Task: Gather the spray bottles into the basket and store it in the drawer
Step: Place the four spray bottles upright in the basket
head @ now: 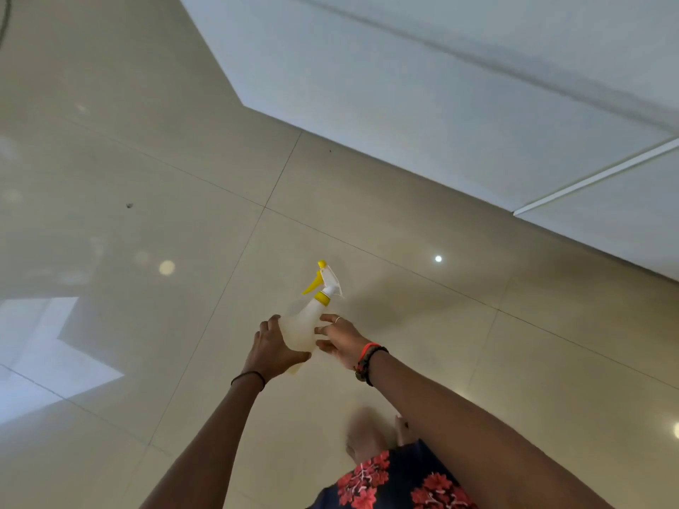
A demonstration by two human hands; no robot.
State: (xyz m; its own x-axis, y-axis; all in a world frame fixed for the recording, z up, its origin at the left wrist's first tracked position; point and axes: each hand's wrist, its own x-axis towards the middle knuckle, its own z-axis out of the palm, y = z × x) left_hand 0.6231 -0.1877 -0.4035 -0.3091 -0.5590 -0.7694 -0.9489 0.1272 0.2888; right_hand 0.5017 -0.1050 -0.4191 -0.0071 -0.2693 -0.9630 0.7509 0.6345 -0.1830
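A translucent white spray bottle point(302, 326) with a yellow trigger, nozzle tip and collar is held out in front of me above the floor, its head tilted up and away. My left hand point(270, 347) wraps around the lower left of the bottle's body. My right hand point(340, 339) touches the bottle's right side with its fingers spread. No basket and no drawer show in this view.
A glossy beige tiled floor point(183, 222) fills most of the view. A white cabinet or wall face point(441, 86) runs along the top right. My foot point(365, 435), blurred, and a red-flowered dark garment point(397, 483) show at the bottom.
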